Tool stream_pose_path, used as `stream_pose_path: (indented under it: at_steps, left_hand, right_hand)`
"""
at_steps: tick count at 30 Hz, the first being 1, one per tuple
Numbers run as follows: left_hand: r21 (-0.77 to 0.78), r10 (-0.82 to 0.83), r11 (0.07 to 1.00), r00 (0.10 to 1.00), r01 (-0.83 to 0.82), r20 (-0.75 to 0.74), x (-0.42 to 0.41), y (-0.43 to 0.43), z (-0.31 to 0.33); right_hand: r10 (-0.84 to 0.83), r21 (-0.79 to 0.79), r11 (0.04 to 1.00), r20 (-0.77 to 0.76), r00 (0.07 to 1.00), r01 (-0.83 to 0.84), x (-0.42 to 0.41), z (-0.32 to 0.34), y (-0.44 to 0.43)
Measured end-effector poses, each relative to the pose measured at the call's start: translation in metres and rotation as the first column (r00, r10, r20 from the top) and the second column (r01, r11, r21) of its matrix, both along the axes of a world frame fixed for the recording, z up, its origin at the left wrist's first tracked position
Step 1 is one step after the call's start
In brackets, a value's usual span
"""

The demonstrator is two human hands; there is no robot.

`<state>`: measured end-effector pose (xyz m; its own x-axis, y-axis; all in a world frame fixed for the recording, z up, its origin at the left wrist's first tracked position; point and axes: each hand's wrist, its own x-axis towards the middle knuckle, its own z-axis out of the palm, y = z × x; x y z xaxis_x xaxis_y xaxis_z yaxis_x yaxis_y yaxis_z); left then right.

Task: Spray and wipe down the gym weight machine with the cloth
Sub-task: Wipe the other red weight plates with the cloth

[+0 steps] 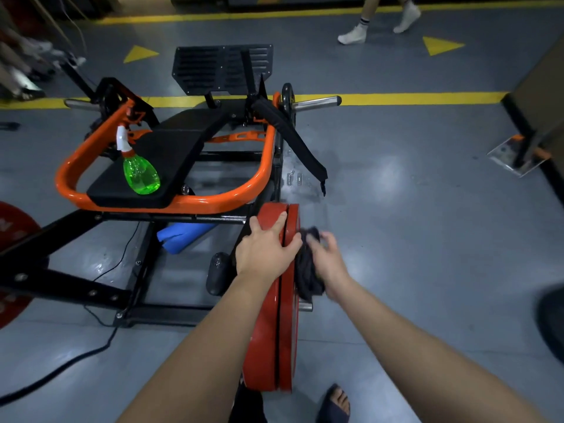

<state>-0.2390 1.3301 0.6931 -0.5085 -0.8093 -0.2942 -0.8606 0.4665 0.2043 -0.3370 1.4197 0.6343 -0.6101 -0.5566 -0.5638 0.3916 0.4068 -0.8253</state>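
The weight machine has an orange tube frame and a black padded seat. A green spray bottle with a white trigger lies on that seat. Two red weight plates stand on edge on the machine's near right side. My left hand rests over the top rim of the plates, fingers spread and the thumb hooked over the outer plate. My right hand grips a dark bunched cloth and presses it against the outer face of the right plate.
A blue foam roll lies under the frame. Black cables run across the grey floor on the left. Another red plate is at the left edge. A person walks past at the top right. My sandalled foot is by the plates.
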Motion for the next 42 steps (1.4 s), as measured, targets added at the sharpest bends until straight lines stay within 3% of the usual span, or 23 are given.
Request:
stream_pose_path:
  at_steps: [4,8,13,16,20,26,29,31,34,39,42]
  left_hand:
    - [0.044,-0.009,0.999,1.0,0.008,0.019,-0.018,-0.02,-0.002]
    - [0.084,-0.007,0.996,1.0,0.007,-0.001,-0.035,-0.042,-0.008]
    - [0.012,0.042,0.999,0.989,-0.04,-0.144,-0.039,-0.049,0.002]
    - [0.111,0.082,0.991,0.989,-0.068,-0.121,-0.019,-0.024,0.011]
    - [0.08,0.096,0.992,0.995,-0.094,-0.026,0.02,0.022,0.004]
    - [-0.043,0.105,0.993,0.981,-0.113,-0.165,0.03,0.036,-0.009]
    - [-0.076,0.099,0.991,0.982,-0.113,-0.164,0.03,0.037,-0.009]
    - [-0.075,0.103,0.99,0.982,-0.116,-0.157,0.027,0.033,-0.008]
    - [-0.081,0.092,0.991,0.988,-0.102,-0.125,0.024,0.029,-0.008]
    - [-0.095,0.097,0.99,0.99,-0.107,-0.105,0.021,0.026,-0.008]
    - [-0.075,0.103,0.991,0.989,-0.112,-0.11,0.019,0.026,-0.007]
  right_hand:
    - [0.011,-0.06,0.998,-0.12,0.993,-0.019,-0.034,0.017,-0.024]
    - [-0.043,-0.058,0.997,0.086,0.995,0.048,0.009,-0.009,0.012]
    - [0.014,0.064,0.998,0.089,0.996,-0.02,0.047,-0.033,0.06]
    - [0.073,0.081,0.993,0.117,0.99,-0.083,0.049,-0.029,0.066]
    - [-0.011,-0.059,0.998,0.055,0.998,0.014,0.011,-0.011,0.017]
    - [-0.047,-0.187,0.981,-0.011,0.999,0.044,-0.018,0.012,-0.02]
    - [-0.06,-0.09,0.994,-0.011,0.998,0.059,0.024,-0.021,0.022]
    - [-0.005,-0.036,0.999,0.024,1.0,0.005,0.054,-0.05,0.06]
    - [0.12,0.011,0.993,-0.051,0.991,-0.12,0.058,-0.073,0.074]
    - [-0.042,-0.145,0.989,-0.123,0.992,0.024,-0.005,-0.009,-0.009]
    - [-0.044,-0.12,0.993,-0.183,0.982,0.022,-0.006,0.01,-0.01]
